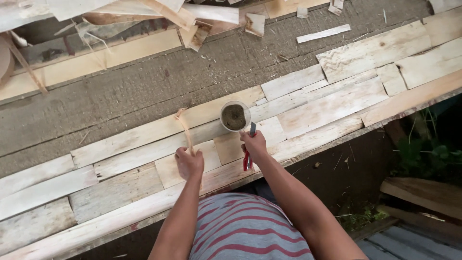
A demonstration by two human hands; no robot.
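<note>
A: Fig. 1, head view. Which hand holds what?

B: The left hand (188, 162) is closed in a fist around a thin, pale wood strip (184, 129), which rises away from the body over the boards; the right hand (254, 144) is curled around a red-handled tool (248, 159), its metal tip pointing towards the small round cup (235, 116).

A: And where do these things lie?

B: All on the desk (332, 103), a top laid with pale wooden planks in rows; the cup stands upright on a plank just beyond the right hand, filled with a dark, grainy material (what it is cannot be told); loose offcuts (323, 33) lie well apart at the far side.

A: What would doing the step well seem to call for?

B: As a judgement only: a firm grip low on the strip, so that it does not flex or snap; the tool brought in with the tip under control, clear of the left fingers; the cup kept upright and near, yet not so near the wrist that it tips; the strip set square to the plank joints.
</note>
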